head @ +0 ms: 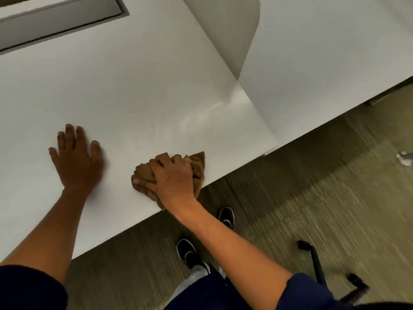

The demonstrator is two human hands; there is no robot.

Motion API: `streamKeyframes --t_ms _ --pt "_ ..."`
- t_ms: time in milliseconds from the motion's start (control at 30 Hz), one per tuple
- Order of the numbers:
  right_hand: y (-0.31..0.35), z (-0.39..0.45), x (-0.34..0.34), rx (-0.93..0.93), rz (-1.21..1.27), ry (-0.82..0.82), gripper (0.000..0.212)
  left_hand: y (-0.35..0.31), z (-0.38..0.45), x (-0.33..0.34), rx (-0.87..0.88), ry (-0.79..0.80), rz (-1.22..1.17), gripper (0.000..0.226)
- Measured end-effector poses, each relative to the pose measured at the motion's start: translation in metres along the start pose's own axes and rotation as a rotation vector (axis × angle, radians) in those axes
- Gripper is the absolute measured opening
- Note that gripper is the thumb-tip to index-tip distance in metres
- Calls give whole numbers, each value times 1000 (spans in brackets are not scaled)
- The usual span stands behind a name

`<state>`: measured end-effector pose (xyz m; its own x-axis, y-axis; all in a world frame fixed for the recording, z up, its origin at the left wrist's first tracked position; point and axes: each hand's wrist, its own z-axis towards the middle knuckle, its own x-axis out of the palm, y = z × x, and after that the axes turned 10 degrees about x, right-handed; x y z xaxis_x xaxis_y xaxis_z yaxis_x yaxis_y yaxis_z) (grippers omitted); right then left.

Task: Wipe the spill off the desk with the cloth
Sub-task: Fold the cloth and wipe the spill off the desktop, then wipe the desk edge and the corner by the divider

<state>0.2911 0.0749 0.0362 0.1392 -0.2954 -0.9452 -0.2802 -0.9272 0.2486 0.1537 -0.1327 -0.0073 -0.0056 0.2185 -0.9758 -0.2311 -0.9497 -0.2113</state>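
1. Right hand (pixel 172 175) gripped bunched brown cloth (pixel 196 163) at desk (pixel 134 86) edge, 6 o'clock
2. Left hand (pixel 77 161) flat, fingers spread, 9 o'clock
3. Damp streaks (pixel 201 115) remained at 1 o'clock; wiping seemingly unfinished

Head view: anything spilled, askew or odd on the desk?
Faint shiny streaks smear the white desk top beyond the crumpled brown cloth gripped by the right hand, looking like wet residue. No pooled liquid shows. The left hand lies flat on the desk.

Lots of bare desk (pixel 138 90) to slide across; only the flat left hand (pixel 77 161) and a slot (pixel 60 21) far back.
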Motion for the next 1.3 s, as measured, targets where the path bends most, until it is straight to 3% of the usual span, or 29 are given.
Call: streamKeyframes --t_ms 100,233,367,467,633,767,933,1067,1167,1300 --pt "-2 -28 -1 4 86 65 67 4 1 3 11 12 -20 66" --pt "-15 -63 -3 82 407 85 61 13 4 6 43 55 -28 64" --pt "-41 -97 1 319 1174 254 58 16 8 2 100 91 -47 64" --pt "-63 -129 18 521 1658 205 51 7 3 1 155 81 -46 64" --pt "-89 -156 44 899 2202 83 64 -59 -10 5 251 68 -122 61" --pt "-92 -160 63 1039 2312 25 38 -121 -30 10 311 96 -199 62" --pt "-81 -134 68 1064 2659 78 68 -177 -40 18 375 138 -217 67" --pt "-74 -111 71 994 2714 5 78 -201 -40 24 341 131 -177 71" --pt "-73 -100 73 938 2775 -82 72 -212 -39 30 256 132 -167 72" --pt "-72 -91 75 729 2733 -207 81 -211 -39 37 234 130 -104 74"
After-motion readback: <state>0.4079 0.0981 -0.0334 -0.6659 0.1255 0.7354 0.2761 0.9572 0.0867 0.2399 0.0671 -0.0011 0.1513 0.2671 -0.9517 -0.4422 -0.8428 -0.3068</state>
